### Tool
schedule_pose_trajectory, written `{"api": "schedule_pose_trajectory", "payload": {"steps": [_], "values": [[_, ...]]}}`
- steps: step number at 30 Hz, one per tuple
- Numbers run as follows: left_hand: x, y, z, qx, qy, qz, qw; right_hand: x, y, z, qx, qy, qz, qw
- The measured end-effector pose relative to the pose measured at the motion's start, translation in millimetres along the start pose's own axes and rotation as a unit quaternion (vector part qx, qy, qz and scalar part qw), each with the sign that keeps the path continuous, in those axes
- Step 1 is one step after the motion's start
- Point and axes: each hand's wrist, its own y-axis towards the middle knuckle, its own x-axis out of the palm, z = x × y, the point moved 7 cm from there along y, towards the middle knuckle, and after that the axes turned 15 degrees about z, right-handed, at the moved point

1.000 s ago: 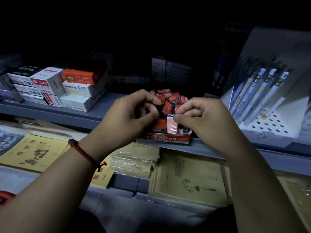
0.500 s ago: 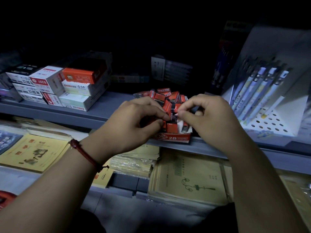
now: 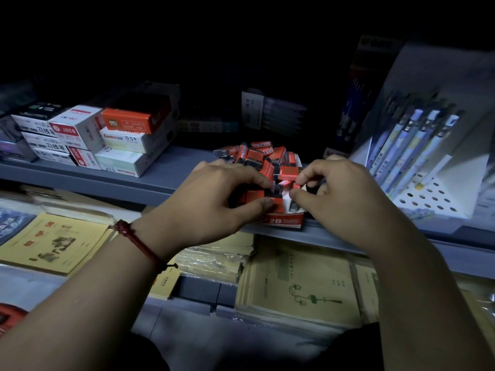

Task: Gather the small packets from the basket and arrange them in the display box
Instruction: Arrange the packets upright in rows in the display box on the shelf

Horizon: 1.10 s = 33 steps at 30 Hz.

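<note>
The small red-and-black packets (image 3: 261,156) sit in and on the red-and-white cardboard display box (image 3: 284,221) marked "2B", which stands at the front edge of the grey shelf (image 3: 171,170). At the box's 6 o'clock end, a few packets stand upright in rows. Toward 12 o'clock they lie heaped at mixed angles above the rim, one overhanging at 10 o'clock.

Your left hand (image 3: 214,202) reaches in from 9 o'clock. Its fingers (image 3: 257,204) are curled, with thumb and forefinger pinching a packet in the front row. Your right hand (image 3: 345,202) reaches in from 3 o'clock with its fingers (image 3: 308,175) curled and thumb and forefinger close together at the row. Whether they grip a packet cannot be told.

Progress, as a judgement: gathering appears largely done, since most packets are at the box. Arranging is only started. Expect to square the front row, then stand the loose heap in rows behind it. The basket cannot be identified, so any packets remaining in it are unknown.

Around the box:
- 10 o'clock: stacked white and orange stationery cartons (image 3: 123,140).
- 3 o'clock: a white perforated pen rack (image 3: 439,199), near the box.
- 6 o'clock, on the lower level: yellow exercise books (image 3: 297,285).
</note>
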Motion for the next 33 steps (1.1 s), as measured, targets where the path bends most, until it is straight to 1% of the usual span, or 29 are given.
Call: {"api": "schedule_pose_trajectory", "payload": {"steps": [3,9,14,18,21,24,28,30,33], "values": [[0.6,-0.3,0.8,0.003,0.007,-0.001,1.000,-1.7,-1.0,2.1,0.016,0.006,-0.003,1.000],[-3.3,1.6,2.1,-0.004,-0.014,0.006,1.000,-3.2,-1.4,3.9,0.030,0.027,-0.013,0.999],[-4.7,1.9,3.3,-0.002,-0.014,-0.015,1.000,-3.7,-3.2,1.1,0.027,0.015,-0.019,0.999],[-3.7,1.8,3.0,0.006,-0.017,-0.032,0.999,-2.0,-5.3,0.1,0.027,-0.001,-0.052,0.998],[-2.1,2.3,2.1,0.007,-0.017,-0.030,0.999,-3.5,-6.0,-2.8,0.034,-0.015,-0.036,0.999],[-3.3,1.4,2.7,0.004,-0.027,-0.010,1.000,-1.5,-7.4,-6.0,0.050,-0.020,-0.017,0.998],[-6.8,2.2,4.1,-0.012,-0.053,0.043,0.998,-1.0,-8.2,-8.4,0.046,-0.041,0.001,0.998],[-7.6,2.9,3.0,-0.025,-0.068,0.070,0.995,-4.9,-6.9,-7.0,0.051,-0.023,0.021,0.998],[-6.2,3.2,2.1,-0.051,-0.103,0.091,0.989,-11.4,-4.7,-7.6,0.063,0.046,0.028,0.997]]}}
